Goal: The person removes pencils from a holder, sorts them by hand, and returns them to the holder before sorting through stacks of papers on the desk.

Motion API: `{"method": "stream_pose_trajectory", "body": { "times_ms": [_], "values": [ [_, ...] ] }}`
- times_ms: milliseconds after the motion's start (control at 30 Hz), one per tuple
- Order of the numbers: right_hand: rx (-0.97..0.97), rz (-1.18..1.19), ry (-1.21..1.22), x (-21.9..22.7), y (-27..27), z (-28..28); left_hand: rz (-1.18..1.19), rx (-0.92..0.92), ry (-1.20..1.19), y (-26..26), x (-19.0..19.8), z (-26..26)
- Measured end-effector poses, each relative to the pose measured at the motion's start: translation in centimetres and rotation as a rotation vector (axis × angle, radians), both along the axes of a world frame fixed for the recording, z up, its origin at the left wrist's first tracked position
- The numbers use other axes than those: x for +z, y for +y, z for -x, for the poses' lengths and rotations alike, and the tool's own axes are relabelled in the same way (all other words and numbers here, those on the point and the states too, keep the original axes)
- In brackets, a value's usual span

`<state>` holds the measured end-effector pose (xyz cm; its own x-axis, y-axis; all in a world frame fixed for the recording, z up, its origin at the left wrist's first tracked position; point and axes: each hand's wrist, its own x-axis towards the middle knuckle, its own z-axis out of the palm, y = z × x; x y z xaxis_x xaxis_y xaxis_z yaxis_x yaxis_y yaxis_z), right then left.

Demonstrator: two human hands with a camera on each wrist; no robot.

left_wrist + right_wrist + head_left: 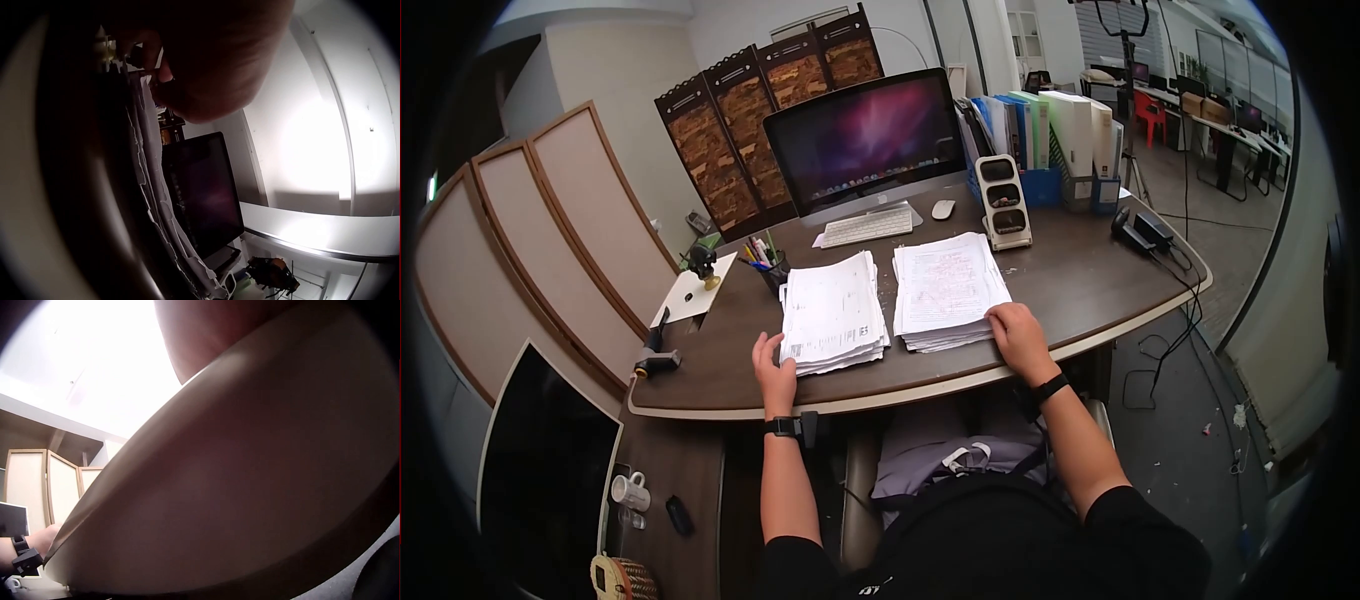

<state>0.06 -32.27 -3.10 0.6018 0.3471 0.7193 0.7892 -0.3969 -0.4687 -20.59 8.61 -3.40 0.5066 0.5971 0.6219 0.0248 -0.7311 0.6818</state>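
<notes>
Two thick stacks of paper lie side by side on the desk in the head view. The left paper stack (830, 310) has printed sheets and uneven edges; its ragged side (150, 156) shows in the left wrist view. Red handwriting covers the top sheet of the right paper stack (948, 285). At the near left corner of the left stack is my left hand (775, 375), thumb beside the paper and fingers loosely bent. My right hand (1020, 340) touches the near right corner of the right stack; I cannot tell whether it pinches the sheets.
Behind the stacks are a keyboard (867, 227), a mouse (943, 209) and a monitor (870, 140). A pen cup (772, 272) stands left of the paper, a beige three-slot holder (1004, 205) at the back right. Upright binders (1070, 130) and black power adapters (1145, 232) are farther right.
</notes>
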Motion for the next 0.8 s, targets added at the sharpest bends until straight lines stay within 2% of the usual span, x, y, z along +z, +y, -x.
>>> {"method": "stream_pose_trajectory", "body": {
  "times_ms": [33, 100, 233, 400, 433, 500, 633, 700, 767, 800],
  "values": [
    [-0.002, -0.064, 0.002, 0.0, 0.1, -0.1, -0.006, -0.002, 0.003, -0.3, 0.0, 0.2],
    [-0.015, -0.13, 0.015, -0.1, 0.2, -0.4, -0.003, 0.135, -0.171, -1.4, -0.3, 0.3],
    [-0.015, -0.224, 0.132, 0.2, -0.1, 0.0, -0.087, 0.137, -0.205, -4.9, -1.1, 0.2],
    [-0.008, -0.168, 0.121, 0.6, -0.4, 0.4, -0.114, -0.003, -0.262, -11.4, -1.0, -1.2],
    [-0.005, -0.148, 0.128, 0.8, -0.4, 0.5, -0.115, -0.049, -0.208, -12.8, -0.6, -1.7],
    [-0.003, -0.156, 0.109, 0.8, -0.4, 0.5, -0.047, -0.301, -0.181, -14.7, -0.6, -3.8],
    [0.005, -0.185, 0.134, 0.7, -0.5, 0.4, -0.003, -0.381, -0.078, -17.9, 0.5, -7.6],
    [0.021, -0.205, 0.134, 0.5, -0.5, 0.2, 0.018, -0.43, 0.097, -18.6, 1.0, -8.4],
    [0.05, -0.21, 0.165, 0.4, -0.4, 0.2, -0.016, -0.423, 0.088, -18.6, 0.9, -8.8],
    [0.055, -0.208, 0.167, 0.4, -0.4, 0.1, 0.046, -0.443, 0.101, -18.5, 0.8, -8.8]
  ]
}}
